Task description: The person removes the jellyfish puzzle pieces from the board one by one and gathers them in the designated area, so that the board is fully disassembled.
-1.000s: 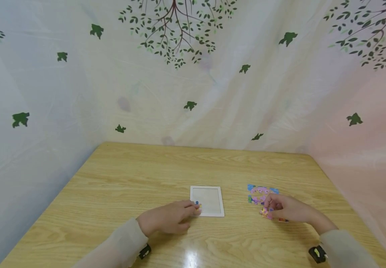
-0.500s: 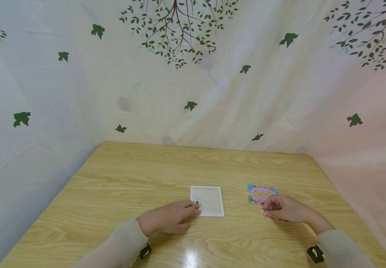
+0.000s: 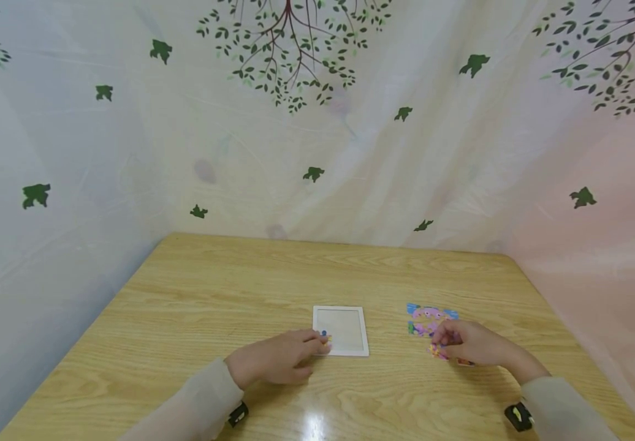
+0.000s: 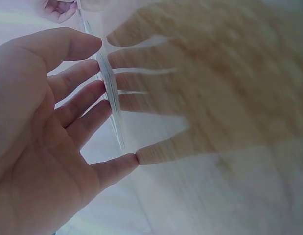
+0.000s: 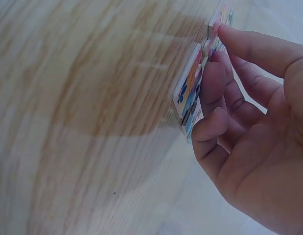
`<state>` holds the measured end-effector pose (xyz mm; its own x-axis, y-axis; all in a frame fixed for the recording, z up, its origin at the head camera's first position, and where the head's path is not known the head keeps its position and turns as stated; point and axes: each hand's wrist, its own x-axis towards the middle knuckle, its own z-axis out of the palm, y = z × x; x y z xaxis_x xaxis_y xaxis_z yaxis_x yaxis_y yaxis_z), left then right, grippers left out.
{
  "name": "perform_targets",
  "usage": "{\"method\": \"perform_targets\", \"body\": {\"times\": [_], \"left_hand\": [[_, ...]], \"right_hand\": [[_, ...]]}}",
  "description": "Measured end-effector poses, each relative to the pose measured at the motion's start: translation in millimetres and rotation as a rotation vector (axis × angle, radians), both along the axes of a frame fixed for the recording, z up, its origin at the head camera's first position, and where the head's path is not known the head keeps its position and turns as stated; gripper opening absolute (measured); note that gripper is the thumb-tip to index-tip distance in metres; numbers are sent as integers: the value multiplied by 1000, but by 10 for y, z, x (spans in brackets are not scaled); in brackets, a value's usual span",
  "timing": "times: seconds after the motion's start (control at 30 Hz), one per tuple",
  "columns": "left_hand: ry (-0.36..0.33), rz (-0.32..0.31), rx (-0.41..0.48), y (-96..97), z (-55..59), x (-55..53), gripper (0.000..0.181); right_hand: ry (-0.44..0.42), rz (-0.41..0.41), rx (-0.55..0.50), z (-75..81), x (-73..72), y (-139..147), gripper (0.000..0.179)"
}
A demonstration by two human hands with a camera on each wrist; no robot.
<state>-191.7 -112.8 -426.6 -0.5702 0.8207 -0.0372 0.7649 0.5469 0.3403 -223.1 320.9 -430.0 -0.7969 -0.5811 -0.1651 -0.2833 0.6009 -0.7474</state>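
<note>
My left hand (image 3: 276,358) lies with extended fingers on the lower-left corner of a flat white square frame (image 3: 365,334). A small puzzle piece (image 3: 325,334) with blue and yellow on it shows at its fingertips, partly covered. In the left wrist view the fingers touch the edge of the frame (image 4: 111,85). On the right, my right hand (image 3: 480,345) pinches a pink and yellow puzzle piece (image 3: 437,351) between thumb and fingers, low at the table. Just behind it lie several joined puzzle pieces (image 3: 419,313) with a pink cartoon face and blue corners.
Another puzzle piece (image 3: 465,362) shows partly under my right hand; in the right wrist view a yellow-orange piece (image 5: 189,81) lies beside the curled fingers. All of it is on a wooden table (image 3: 229,275), with a leaf-printed cloth (image 3: 262,153) hanging behind and at both sides.
My right hand has shifted slightly to the left over the pink and yellow piece, then stayed nearly still. The left hand and the frame have not moved.
</note>
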Motion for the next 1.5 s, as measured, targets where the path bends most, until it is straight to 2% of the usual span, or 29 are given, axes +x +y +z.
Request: {"method": "perform_targets", "body": {"times": [0.2,0.43,0.6,0.73,0.83,1.0,1.17,1.3,1.5], "left_hand": [[15,-7,-9,7,-15,-14,44],[18,4,-20,14,-33,-13,46],[56,-41,4,-5,-40,-18,45],[87,-66,17,-12,-36,-18,46],[83,-60,20,-13,-29,-12,46],[70,-47,39,-17,-36,-9,45],[33,-18,37,-3,-54,-18,46],[26,0,27,0,-63,-25,46],[26,-9,28,-13,-53,-24,43]], "right_hand": [[11,16,-11,30,-9,-36,10],[87,20,30,96,-36,-229,16],[115,63,-1,67,-102,-405,13],[161,78,22,48,-147,-594,14],[151,82,27,56,-167,-766,16],[94,95,-35,61,-194,-1089,17],[133,128,-34,37,-227,-1374,16],[131,149,-27,-16,-249,-1540,16],[94,179,-30,-57,-250,-1712,22]]}}
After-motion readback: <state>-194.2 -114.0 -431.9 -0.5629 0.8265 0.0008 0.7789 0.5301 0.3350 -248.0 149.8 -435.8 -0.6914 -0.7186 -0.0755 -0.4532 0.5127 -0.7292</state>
